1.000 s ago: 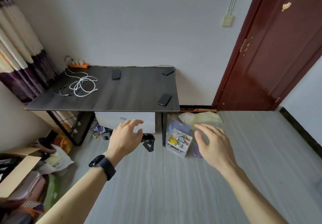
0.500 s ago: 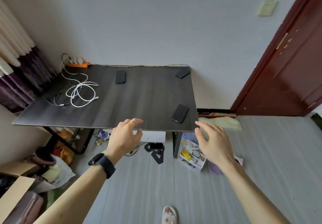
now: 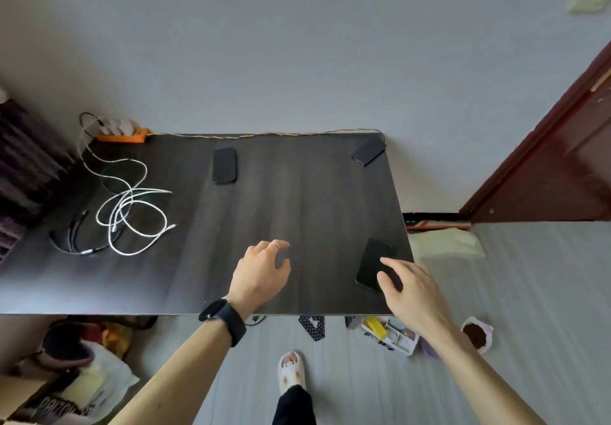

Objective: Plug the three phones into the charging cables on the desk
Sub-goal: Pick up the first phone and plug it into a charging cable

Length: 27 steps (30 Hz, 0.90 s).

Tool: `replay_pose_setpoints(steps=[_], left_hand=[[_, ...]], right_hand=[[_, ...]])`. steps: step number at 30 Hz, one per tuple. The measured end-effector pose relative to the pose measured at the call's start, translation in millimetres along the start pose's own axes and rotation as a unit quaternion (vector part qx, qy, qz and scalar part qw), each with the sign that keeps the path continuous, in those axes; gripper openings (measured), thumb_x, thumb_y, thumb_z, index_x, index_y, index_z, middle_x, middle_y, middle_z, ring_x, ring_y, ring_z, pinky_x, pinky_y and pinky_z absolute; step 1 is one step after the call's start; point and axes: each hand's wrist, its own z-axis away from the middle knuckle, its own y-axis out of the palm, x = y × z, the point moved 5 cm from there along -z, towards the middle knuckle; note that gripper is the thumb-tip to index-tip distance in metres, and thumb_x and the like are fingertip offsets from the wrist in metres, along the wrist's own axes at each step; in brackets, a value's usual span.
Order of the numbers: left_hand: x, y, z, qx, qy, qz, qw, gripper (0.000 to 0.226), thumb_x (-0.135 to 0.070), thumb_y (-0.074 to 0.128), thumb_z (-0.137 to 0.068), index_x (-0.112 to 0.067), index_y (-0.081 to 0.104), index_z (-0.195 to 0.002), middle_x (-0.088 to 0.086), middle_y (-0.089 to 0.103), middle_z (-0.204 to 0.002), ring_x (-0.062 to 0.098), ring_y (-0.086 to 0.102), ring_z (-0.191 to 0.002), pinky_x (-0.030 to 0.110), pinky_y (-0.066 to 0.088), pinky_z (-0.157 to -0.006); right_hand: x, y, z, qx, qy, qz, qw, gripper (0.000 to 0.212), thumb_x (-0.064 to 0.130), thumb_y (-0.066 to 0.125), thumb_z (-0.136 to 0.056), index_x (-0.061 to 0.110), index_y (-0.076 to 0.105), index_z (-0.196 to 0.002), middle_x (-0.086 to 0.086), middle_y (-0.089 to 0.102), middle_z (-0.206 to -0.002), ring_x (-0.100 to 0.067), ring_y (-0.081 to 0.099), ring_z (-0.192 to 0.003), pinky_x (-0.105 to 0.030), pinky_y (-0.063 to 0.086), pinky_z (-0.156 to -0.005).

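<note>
Three black phones lie face down on the dark desk (image 3: 297, 213): one at the back middle (image 3: 224, 165), one at the back right corner (image 3: 368, 152), one near the front right edge (image 3: 372, 261). My right hand (image 3: 408, 289) hovers with fingers apart over the near end of the front right phone, covering part of it. My left hand (image 3: 261, 272), with a ring and a black wristband, is open above the desk's front middle. White charging cables (image 3: 132, 216) lie coiled at the left, with black cables (image 3: 74, 239) beside them, running to an orange power strip (image 3: 120, 135).
A wall runs behind the desk and a dark red door (image 3: 562, 176) stands at the right. Under and beside the desk are a white organiser tray (image 3: 390, 333), bags (image 3: 92, 381), and a small cup (image 3: 476, 335). My slippered foot (image 3: 291, 371) is on the grey floor.
I have stepped up to the desk, so it fills more of the view. Both hands moved forward over the desk top; my right hand now reaches the front right phone.
</note>
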Motion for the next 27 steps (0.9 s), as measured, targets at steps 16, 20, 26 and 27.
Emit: replay_pose_setpoints(steps=[16,20,26,27], left_hand=[[29,131,-128,0.221,0.048,-0.113,0.967,0.063,-0.042,0.046,-0.092,-0.036,0.028,-0.152,0.005,0.022,-0.162,0.03,0.016,-0.148,0.049,0.023,-0.118],[48,160,-127,0.246,0.032,-0.157,0.956,0.066,-0.045,0.044,-0.094,-0.041,0.016,-0.154,0.0,0.004,-0.167,0.031,0.004,-0.151,0.059,0.02,-0.117],[55,166,-124,0.265,0.027,-0.144,0.953,0.065,-0.042,0.045,-0.096,-0.044,0.013,-0.153,-0.004,-0.003,-0.166,0.029,-0.004,-0.152,0.067,0.02,-0.113],[55,166,-125,0.269,0.02,-0.136,0.953,0.064,-0.04,0.045,-0.096,-0.044,0.014,-0.153,-0.005,-0.003,-0.166,0.029,-0.003,-0.152,0.066,0.021,-0.113]], right_hand=[[-61,122,-102,0.105,0.316,0.016,0.943,0.085,0.068,0.056,-0.086,0.017,0.034,-0.15,-0.011,0.037,-0.155,-0.035,0.04,-0.137,-0.048,0.048,-0.1],[-74,149,-112,0.083,0.348,0.042,0.933,0.091,0.071,0.065,-0.077,0.019,0.033,-0.144,-0.012,0.039,-0.149,-0.033,0.043,-0.131,-0.046,0.054,-0.087],[-85,165,-110,0.06,0.362,0.042,0.929,0.089,0.059,0.08,-0.069,0.02,0.029,-0.131,-0.014,0.04,-0.139,-0.038,0.049,-0.116,-0.039,0.057,-0.072],[-86,165,-111,0.064,0.364,0.032,0.929,0.094,0.058,0.082,-0.067,0.02,0.026,-0.133,-0.014,0.038,-0.139,-0.038,0.049,-0.116,-0.039,0.056,-0.074]])
